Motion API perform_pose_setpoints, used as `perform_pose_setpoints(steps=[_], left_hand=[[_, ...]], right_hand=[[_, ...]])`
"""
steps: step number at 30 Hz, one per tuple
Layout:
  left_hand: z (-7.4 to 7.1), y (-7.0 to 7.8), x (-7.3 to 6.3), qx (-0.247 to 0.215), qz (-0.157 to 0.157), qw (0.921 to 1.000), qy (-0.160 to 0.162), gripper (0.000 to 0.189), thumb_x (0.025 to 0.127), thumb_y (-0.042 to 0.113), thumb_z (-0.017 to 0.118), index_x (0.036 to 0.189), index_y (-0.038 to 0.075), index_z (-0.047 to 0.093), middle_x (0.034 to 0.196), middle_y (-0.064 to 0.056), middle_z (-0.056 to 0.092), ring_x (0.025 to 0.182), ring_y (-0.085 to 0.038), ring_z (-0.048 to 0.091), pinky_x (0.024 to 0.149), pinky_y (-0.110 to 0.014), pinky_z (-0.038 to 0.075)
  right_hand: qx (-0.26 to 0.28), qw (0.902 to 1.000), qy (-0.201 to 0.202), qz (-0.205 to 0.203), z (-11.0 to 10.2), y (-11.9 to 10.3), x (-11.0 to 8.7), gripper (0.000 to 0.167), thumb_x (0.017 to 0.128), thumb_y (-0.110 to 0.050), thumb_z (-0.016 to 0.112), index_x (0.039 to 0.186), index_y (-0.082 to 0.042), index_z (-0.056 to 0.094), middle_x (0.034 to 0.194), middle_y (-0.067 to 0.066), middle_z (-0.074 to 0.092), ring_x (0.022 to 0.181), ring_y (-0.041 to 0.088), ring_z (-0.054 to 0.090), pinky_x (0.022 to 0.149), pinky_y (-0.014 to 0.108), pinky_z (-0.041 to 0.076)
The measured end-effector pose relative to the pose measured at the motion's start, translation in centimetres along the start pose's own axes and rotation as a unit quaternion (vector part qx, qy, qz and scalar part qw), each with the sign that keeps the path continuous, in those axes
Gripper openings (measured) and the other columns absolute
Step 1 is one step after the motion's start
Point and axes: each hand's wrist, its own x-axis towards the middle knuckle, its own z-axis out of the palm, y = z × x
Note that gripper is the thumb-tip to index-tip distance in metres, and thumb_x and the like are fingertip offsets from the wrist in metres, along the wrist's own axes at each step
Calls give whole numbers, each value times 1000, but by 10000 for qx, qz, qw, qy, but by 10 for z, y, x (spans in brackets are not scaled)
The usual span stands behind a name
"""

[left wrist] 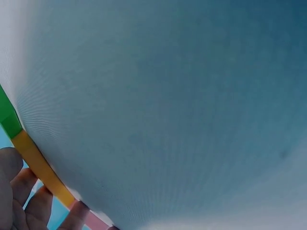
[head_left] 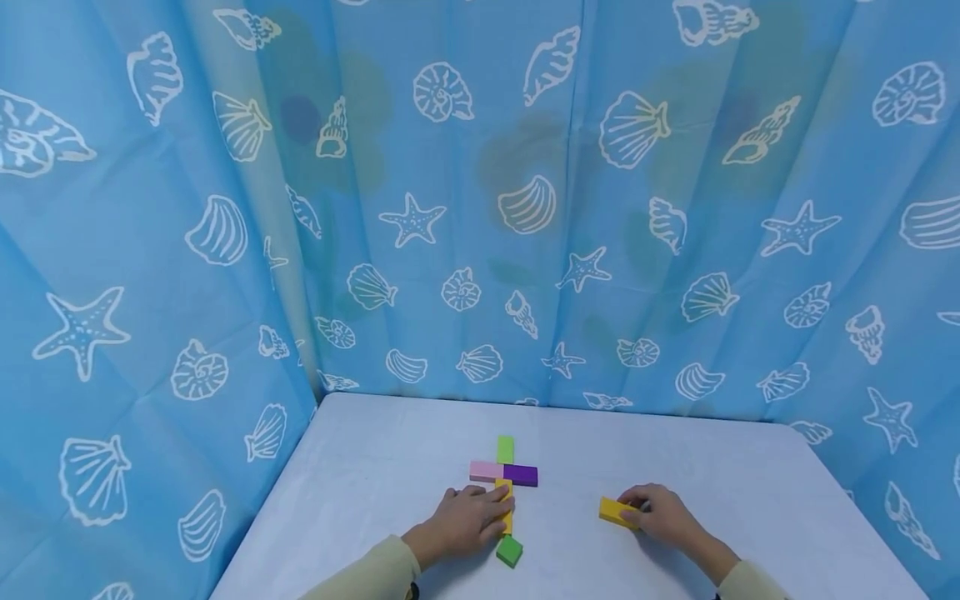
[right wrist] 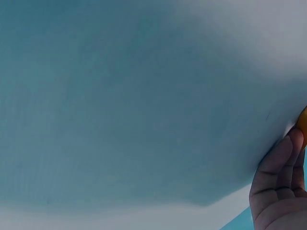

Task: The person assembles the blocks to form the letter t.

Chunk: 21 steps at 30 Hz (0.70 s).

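Observation:
My left hand point(head_left: 467, 518) rests its extended fingers on a long yellow block point(head_left: 503, 484) lying lengthwise on the table. A tilted green block point(head_left: 509, 551) touches or nearly touches its near end. At its far end lie a pink block point(head_left: 486, 472) and a purple block point(head_left: 521, 475), end to end crosswise, with a light green block point(head_left: 506, 450) beyond them. Off to the right, my right hand point(head_left: 663, 515) pinches another yellow block point(head_left: 611, 511) between thumb and fingers. In the right wrist view only a corner of that yellow block point(right wrist: 302, 125) shows past the fingertips.
A white table point(head_left: 405, 433) carries all the blocks. Blue curtains point(head_left: 480, 233) printed with shells and starfish hang behind it and along the left side.

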Motion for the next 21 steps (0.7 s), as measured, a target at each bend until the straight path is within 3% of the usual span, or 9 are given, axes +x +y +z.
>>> perform_pose_setpoints(steps=[21], left_hand=[[1,1,1,0,-26,10000,13,46,101,49,48,146,41,45,156,18,38,137,-28,46,104,-66,39]], right_hand=[[104,9998,-84,-161,22,-31,-2,12,84,-14,77,94,-11,70,86,-1,63,77,13,54,72,32,52]])
